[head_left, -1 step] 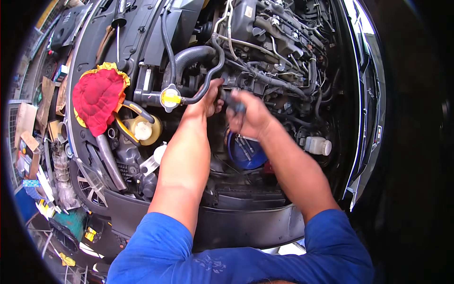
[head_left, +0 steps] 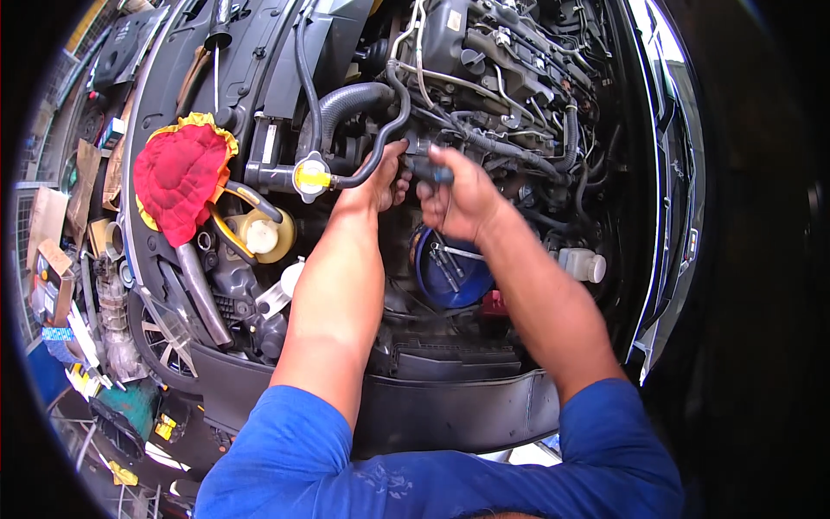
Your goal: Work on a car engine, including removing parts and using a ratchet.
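My right hand (head_left: 462,197) grips a dark tool handle with a bluish end (head_left: 432,172), thumb above and fingers curled below; the kind of tool is blurred. The handle points left into the engine bay. My left hand (head_left: 386,183) is closed beside the tool's far end, under a black hose (head_left: 402,108) and against the engine (head_left: 450,130). What its fingers hold is hidden. Below my right hand sits a blue bowl (head_left: 462,292) with several metal sockets or extensions (head_left: 445,266) and a wrench-like bar in it.
A radiator cap (head_left: 311,177) on a filler neck lies left of my left hand. Further left are a red and yellow cloth (head_left: 181,177), a metal pipe (head_left: 204,298) and a yellowed reservoir (head_left: 275,240). A white-capped reservoir (head_left: 582,265) stands right. The bumper (head_left: 458,419) runs in front.
My right hand has shifted slightly right and turned, with its fingers a little looser around the tool handle. More of the bowl's tools shows. My left hand stays nearly still.
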The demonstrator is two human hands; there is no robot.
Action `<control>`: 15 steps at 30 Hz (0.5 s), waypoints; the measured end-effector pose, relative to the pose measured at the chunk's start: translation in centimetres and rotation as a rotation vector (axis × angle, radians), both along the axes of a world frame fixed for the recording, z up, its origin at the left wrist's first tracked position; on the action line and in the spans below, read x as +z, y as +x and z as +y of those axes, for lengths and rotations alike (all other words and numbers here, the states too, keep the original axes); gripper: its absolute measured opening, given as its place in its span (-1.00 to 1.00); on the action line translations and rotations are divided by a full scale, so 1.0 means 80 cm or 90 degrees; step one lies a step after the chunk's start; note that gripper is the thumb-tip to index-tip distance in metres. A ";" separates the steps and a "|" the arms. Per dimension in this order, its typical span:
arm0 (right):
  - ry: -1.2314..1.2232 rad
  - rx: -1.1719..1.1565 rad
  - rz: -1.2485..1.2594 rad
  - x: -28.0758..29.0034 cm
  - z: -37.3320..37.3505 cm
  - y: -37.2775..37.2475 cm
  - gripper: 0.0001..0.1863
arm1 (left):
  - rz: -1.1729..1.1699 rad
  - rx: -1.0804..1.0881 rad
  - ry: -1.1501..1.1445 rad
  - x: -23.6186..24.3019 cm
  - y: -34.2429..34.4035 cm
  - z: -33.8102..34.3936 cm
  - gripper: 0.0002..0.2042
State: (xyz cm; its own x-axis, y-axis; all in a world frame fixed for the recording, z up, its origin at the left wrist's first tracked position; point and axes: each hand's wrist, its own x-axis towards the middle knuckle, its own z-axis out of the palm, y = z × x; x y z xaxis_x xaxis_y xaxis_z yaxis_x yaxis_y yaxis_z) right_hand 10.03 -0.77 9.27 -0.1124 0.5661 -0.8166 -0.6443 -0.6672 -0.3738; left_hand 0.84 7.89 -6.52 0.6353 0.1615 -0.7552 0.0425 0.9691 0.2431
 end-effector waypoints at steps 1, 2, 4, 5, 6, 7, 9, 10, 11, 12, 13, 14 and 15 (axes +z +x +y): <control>0.010 0.058 -0.054 0.006 0.009 0.001 -0.70 | 0.012 -0.020 0.009 0.001 0.000 0.001 -0.71; 0.025 0.112 -0.123 0.010 0.014 0.005 -0.72 | -0.002 -0.015 0.027 0.002 0.000 0.002 -0.71; -0.052 0.241 -0.139 0.005 0.010 -0.003 -0.75 | -0.039 -0.002 0.083 0.005 0.003 0.002 -0.75; -0.103 0.238 -0.143 -0.001 0.000 -0.011 -0.81 | 0.014 -0.019 0.161 0.006 0.003 0.001 -0.77; -0.124 0.227 -0.155 -0.009 -0.011 -0.022 -0.88 | 0.011 -0.014 0.165 0.008 0.005 0.002 -0.77; -0.107 0.210 -0.189 -0.020 -0.021 -0.036 -0.89 | 0.026 -0.036 0.247 0.008 0.007 0.001 -0.79; -0.051 0.194 -0.223 -0.037 -0.037 -0.056 -0.86 | 0.137 -0.100 0.454 0.007 0.010 -0.002 -0.81; -0.058 0.182 -0.237 -0.042 -0.041 -0.059 -0.86 | 0.137 -0.116 0.432 0.006 0.010 -0.002 -0.80; -0.032 0.169 -0.232 -0.047 -0.046 -0.061 -0.87 | 0.151 -0.096 0.470 0.005 0.011 -0.003 -0.81; -0.007 0.159 -0.226 -0.051 -0.049 -0.060 -0.87 | 0.179 -0.101 0.482 0.004 0.011 -0.003 -0.81; -0.009 0.159 -0.228 -0.056 -0.051 -0.058 -0.86 | 0.173 -0.077 0.493 0.004 0.011 -0.004 -0.80; -0.011 0.157 -0.224 -0.061 -0.055 -0.055 -0.86 | 0.184 -0.074 0.488 0.005 0.012 -0.005 -0.76; -0.002 0.166 -0.238 -0.069 -0.058 -0.052 -0.86 | 0.211 -0.108 0.504 0.006 0.011 -0.005 -0.71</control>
State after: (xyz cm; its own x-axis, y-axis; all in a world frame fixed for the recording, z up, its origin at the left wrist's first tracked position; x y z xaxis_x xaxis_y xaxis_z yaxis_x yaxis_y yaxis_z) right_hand 5.85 -5.45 3.78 0.0518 0.5558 -0.8297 -0.2759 -0.7905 -0.5468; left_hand 1.72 7.45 -6.03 0.4662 0.6399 -0.6109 0.3590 0.4943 0.7917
